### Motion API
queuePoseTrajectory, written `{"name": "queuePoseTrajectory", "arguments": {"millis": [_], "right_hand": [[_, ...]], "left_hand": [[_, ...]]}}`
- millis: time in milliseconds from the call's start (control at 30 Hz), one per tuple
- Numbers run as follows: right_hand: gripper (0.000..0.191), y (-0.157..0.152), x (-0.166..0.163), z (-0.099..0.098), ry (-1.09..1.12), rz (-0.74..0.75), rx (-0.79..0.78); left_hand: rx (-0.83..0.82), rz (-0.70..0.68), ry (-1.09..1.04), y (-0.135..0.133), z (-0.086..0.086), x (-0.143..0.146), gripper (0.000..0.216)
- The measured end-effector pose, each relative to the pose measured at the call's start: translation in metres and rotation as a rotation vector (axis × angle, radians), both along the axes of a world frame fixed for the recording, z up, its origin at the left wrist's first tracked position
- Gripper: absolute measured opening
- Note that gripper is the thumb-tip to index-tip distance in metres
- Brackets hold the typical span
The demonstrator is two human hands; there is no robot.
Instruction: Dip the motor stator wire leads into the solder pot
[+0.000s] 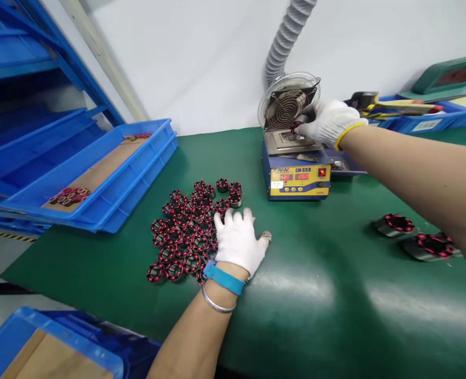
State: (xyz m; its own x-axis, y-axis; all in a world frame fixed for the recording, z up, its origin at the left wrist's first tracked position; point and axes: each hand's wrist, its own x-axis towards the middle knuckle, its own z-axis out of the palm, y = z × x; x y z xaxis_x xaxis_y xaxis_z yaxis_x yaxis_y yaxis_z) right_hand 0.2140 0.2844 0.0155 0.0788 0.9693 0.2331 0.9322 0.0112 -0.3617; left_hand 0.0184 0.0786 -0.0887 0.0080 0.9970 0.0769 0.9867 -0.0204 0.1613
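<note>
My left hand, in a white glove, lies with fingers spread at the right edge of a cluster of motor stators, metal rings with dark-red windings. Its fingertips reach the nearest ones; whether they press on any I cannot tell. Over at the solder pot, a blue and yellow unit with red digits, my gloved right hand grips a motor stator just above the metal top plate. The fingers cover most of that stator. Several more stators sit apart on the right, partly behind my forearm.
A blue tray with cardboard and stators stands on the left of the green table. Behind the pot are a round fan guard and a grey duct hose. Blue bins line the back right; another blue bin is front left.
</note>
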Motion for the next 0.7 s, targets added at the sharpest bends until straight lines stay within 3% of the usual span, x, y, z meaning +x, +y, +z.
{"name": "queuePoseTrajectory", "arguments": {"millis": [133, 333, 533, 700], "right_hand": [[0.054, 0.0001, 0.0006, -0.0017, -0.032, -0.005, -0.017], [0.043, 0.0, -0.0008, 0.0011, -0.037, 0.022, -0.005], [0.054, -0.0024, -0.001, 0.0071, -0.026, 0.05, 0.045], [0.057, 0.0009, -0.0023, -0.0013, -0.025, 0.071, 0.037]], "left_hand": [[0.072, 0.051, 0.04, 0.0018, -0.0019, 0.0001, 0.067], [0.003, 0.027, 0.05, 0.0025, -0.0043, -0.0033, 0.069], [0.023, 0.062, 0.053, 0.0006, -0.0025, -0.0019, 0.069], [0.044, 0.149, 0.068, -0.0018, 0.0007, -0.0008, 0.072]]}}
